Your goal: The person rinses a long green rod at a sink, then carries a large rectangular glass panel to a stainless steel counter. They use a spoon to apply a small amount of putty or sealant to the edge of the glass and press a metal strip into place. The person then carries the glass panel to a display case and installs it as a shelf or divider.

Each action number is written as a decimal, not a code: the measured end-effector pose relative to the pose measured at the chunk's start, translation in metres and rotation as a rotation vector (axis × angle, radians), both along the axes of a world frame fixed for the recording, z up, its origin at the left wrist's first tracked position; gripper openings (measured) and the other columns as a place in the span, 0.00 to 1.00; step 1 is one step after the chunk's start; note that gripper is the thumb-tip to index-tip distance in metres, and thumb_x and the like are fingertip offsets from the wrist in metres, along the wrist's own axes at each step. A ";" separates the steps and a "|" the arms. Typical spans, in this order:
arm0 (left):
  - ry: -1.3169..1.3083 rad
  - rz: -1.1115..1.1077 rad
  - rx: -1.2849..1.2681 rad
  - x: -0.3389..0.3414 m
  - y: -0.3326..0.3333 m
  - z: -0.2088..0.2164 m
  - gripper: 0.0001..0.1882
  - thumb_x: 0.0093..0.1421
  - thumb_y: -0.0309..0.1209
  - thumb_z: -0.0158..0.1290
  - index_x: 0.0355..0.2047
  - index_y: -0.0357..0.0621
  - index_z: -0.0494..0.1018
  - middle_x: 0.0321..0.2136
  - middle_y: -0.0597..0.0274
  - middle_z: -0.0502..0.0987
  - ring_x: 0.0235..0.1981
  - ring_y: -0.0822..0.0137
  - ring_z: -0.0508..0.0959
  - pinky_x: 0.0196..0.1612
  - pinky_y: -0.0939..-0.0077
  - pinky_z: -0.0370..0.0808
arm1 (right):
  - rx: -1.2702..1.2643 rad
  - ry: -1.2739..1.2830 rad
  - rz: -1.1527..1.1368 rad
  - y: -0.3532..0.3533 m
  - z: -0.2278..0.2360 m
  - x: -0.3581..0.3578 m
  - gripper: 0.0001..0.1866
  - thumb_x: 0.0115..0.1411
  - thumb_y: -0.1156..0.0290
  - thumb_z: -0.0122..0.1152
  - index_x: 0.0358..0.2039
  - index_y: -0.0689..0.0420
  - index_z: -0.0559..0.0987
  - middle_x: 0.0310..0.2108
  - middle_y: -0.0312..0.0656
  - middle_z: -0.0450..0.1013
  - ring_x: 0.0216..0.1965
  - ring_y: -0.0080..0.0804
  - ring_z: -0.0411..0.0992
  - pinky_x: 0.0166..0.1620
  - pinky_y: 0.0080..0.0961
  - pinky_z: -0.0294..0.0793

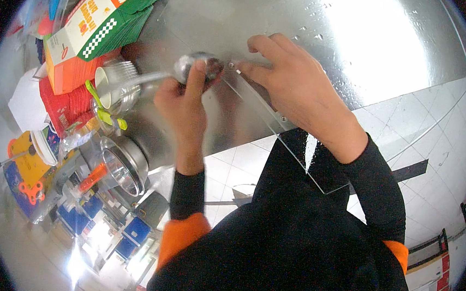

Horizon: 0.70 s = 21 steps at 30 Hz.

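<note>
Shiny metal utensil point(183, 66), blurred, is over the steel counter point(226, 16), gripped in the person's left hand point(184, 106), thumb on top. Close by, the right hand point(301, 82) bends loosely, thumb and forefinger parted, near a clear strip point(258, 105); contact I can't tell.

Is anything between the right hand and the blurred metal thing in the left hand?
In this view, a small round fastener by the clear panel shows between the right hand and the metal thing in the left hand; whether it blocks is unclear.
</note>
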<state>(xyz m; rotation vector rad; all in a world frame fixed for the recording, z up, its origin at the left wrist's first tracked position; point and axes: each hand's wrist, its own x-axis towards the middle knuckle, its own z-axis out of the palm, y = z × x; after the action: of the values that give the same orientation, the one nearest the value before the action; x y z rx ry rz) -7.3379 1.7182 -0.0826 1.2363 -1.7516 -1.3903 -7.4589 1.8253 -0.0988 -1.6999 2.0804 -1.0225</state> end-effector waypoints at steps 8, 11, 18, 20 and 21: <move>0.112 0.210 -0.010 -0.011 0.038 -0.005 0.09 0.50 0.28 0.49 0.22 0.31 0.68 0.23 0.56 0.72 0.25 0.69 0.73 0.26 0.79 0.74 | 0.037 -0.002 0.010 0.000 0.006 0.000 0.16 0.36 0.81 0.52 0.31 0.57 0.74 0.37 0.41 0.62 0.38 0.34 0.62 0.39 0.24 0.66; 0.172 0.215 -0.013 -0.010 0.037 -0.009 0.09 0.50 0.28 0.48 0.23 0.30 0.68 0.24 0.55 0.72 0.26 0.67 0.73 0.27 0.78 0.74 | 0.022 -0.009 -0.002 0.000 0.005 0.000 0.17 0.36 0.81 0.52 0.31 0.57 0.74 0.37 0.40 0.62 0.38 0.34 0.62 0.39 0.23 0.66; 0.159 0.210 -0.019 -0.009 0.035 -0.011 0.09 0.50 0.27 0.48 0.25 0.29 0.67 0.25 0.54 0.71 0.26 0.65 0.74 0.28 0.75 0.76 | -0.014 -0.032 -0.020 0.001 0.002 0.001 0.16 0.36 0.81 0.53 0.30 0.57 0.74 0.37 0.41 0.62 0.39 0.34 0.62 0.38 0.23 0.67; 0.172 0.212 -0.022 -0.010 0.035 -0.011 0.09 0.50 0.27 0.48 0.25 0.30 0.68 0.24 0.55 0.72 0.25 0.67 0.74 0.26 0.77 0.76 | -0.024 -0.035 -0.023 0.000 0.001 0.002 0.16 0.36 0.81 0.52 0.30 0.57 0.74 0.37 0.41 0.62 0.39 0.34 0.62 0.38 0.23 0.67; 0.187 0.215 -0.023 -0.010 0.034 -0.013 0.09 0.50 0.28 0.49 0.25 0.31 0.68 0.23 0.56 0.72 0.24 0.70 0.73 0.25 0.79 0.75 | -0.027 -0.036 -0.026 0.000 0.001 0.002 0.16 0.36 0.81 0.52 0.30 0.57 0.74 0.37 0.41 0.62 0.39 0.34 0.62 0.38 0.23 0.67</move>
<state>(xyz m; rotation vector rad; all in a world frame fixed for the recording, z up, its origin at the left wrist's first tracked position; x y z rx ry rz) -7.3479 1.7526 -0.0954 1.2016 -1.4586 -1.3109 -7.4569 1.8254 -0.0980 -1.6595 2.0803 -1.0855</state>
